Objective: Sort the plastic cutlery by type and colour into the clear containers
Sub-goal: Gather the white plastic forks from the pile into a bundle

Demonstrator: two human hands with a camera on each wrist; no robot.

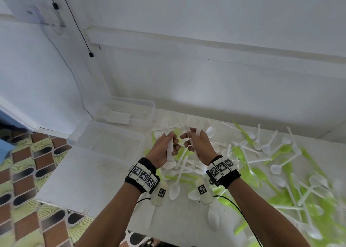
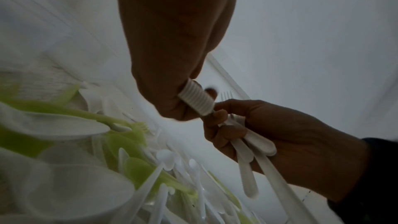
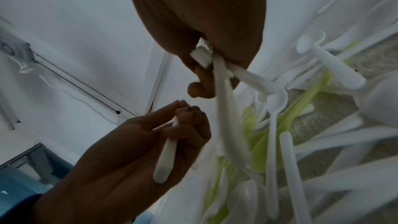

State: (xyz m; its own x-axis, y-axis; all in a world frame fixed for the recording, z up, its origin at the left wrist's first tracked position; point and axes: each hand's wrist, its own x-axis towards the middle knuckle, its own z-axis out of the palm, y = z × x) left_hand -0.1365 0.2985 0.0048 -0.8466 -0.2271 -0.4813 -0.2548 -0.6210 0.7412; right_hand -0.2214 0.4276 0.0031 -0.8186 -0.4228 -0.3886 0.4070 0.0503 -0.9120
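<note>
both hands are up over the near edge of the cutlery pile [image 1: 243,162], almost touching. the left hand [image 1: 164,149] has its grip curled round a single white handle [image 1: 170,151], flat and ribbed along its edge; the right hand [image 1: 198,145] has its grip closed on a small bundle of white pieces [image 2: 249,149], and at least one set of fork tines [image 2: 227,95] pokes out above the fingers. it looks to me like a hand-over or a matching-up, gathering like with like before a drop.

to do it well, i'd say check the working end of the left hand's piece before adding it to the bundle, line the handles the same way, and keep the bundle squeezed near the middle so nothing slides out. then carry the lot left to the nearer clear container [image 1: 104,140] or the farther clear container [image 1: 134,112], whichever is meant for white forks.

what i can't make out: the head of the left hand's piece is buried in the palm, so fork, knife or spoon is a guess. whether the bundle is all forks is unclear. the farther container holds something white, its type lost in the glare. the right of the counter [image 1: 78,181] blurs out, green and white pieces running together.
</note>
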